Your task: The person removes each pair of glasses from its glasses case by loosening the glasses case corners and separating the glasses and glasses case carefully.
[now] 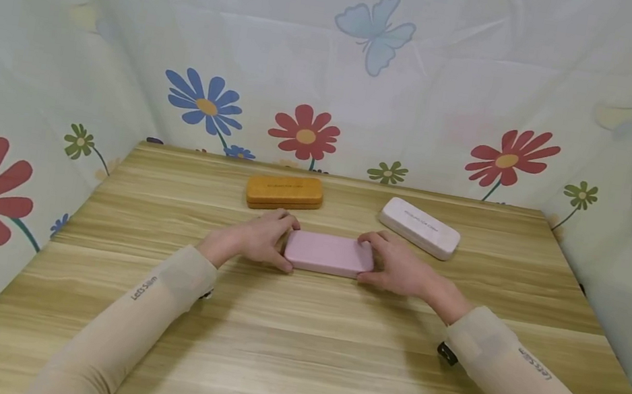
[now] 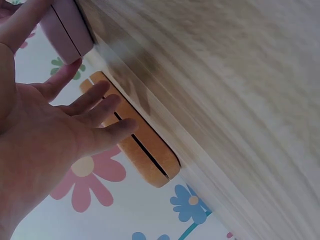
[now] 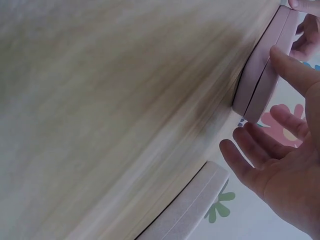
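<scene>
A pink glasses case [image 1: 329, 253] lies shut on the wooden table, long side toward me. My left hand [image 1: 263, 238] holds its left end, thumb at the front corner and index finger at the back. At the other end, my right hand [image 1: 400, 264] grips the case the same way. The right wrist view shows the right thumb [image 3: 287, 67] against the front side, along the lid seam. Other fingers of both hands are spread loosely. Behind the left hand sits an orange glasses case [image 1: 284, 192]; a white glasses case [image 1: 419, 227] lies angled behind the right hand.
The wooden table [image 1: 292, 357] reaches back to a white curtain [image 1: 428, 105] printed with flowers and a butterfly, which also hangs at both sides. A dark wrist device [image 1: 447, 353] shows under the right sleeve.
</scene>
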`<state>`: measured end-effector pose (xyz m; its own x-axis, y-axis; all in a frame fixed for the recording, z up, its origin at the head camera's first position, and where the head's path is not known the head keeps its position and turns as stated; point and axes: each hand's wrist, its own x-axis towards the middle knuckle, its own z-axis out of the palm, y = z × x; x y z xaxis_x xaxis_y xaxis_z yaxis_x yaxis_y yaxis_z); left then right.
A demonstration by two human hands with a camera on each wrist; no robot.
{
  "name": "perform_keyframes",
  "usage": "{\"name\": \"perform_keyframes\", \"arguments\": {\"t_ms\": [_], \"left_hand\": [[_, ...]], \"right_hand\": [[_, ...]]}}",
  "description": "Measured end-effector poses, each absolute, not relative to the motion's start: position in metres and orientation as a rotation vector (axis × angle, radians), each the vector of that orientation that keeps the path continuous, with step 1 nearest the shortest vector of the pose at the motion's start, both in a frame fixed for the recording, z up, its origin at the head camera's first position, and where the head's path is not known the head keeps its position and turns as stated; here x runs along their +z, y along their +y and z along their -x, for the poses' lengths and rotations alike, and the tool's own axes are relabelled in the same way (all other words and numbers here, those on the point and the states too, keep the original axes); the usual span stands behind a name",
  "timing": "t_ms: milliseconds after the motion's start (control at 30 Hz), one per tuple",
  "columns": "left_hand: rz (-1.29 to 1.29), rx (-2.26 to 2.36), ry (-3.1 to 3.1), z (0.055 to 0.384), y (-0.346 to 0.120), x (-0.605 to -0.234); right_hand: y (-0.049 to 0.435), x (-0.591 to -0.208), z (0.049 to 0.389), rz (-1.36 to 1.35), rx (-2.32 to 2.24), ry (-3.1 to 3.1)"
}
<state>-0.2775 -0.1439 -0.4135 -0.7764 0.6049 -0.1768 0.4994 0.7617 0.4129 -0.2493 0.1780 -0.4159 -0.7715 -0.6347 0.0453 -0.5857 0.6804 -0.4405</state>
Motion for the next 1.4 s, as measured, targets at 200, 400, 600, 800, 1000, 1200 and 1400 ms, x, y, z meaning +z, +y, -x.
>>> {"name": "perform_keyframes", "arguments": {"t_ms": [200, 400, 600, 800, 1000, 1200, 1400], "left_hand": [[-0.855, 0.494, 2.645, 0.2796, -0.1483, -0.4177], [-0.857, 0.511, 2.632, 0.2785, -0.1502, -0.4184], [-0.869, 0.508, 2.628, 0.2775, -0.1510, -0.4207], [-0.858, 0.486, 2.640, 0.2775, -0.1501, -0.4217], [-0.858, 0.465, 2.651, 0.2780, -0.1492, -0.4202], [-0.847, 0.462, 2.647, 0.2789, -0.1491, -0.4199], [-0.837, 0.447, 2.652, 0.2783, -0.1487, -0.4202]], "right_hand": [[0.1757, -0.4156, 0.2498, 0.999, -0.647, 2.775], [0.1737, -0.4186, 0.2505, 1.007, -0.629, 2.782], [0.1722, -0.4199, 0.2499, 1.000, -0.631, 2.774], [0.1725, -0.4200, 0.2508, 1.005, -0.657, 2.769], [0.1723, -0.4206, 0.2519, 1.008, -0.686, 2.775], [0.1698, -0.4214, 0.2533, 1.017, -0.686, 2.781], [0.1690, -0.4216, 0.2528, 1.034, -0.704, 2.778]]}}
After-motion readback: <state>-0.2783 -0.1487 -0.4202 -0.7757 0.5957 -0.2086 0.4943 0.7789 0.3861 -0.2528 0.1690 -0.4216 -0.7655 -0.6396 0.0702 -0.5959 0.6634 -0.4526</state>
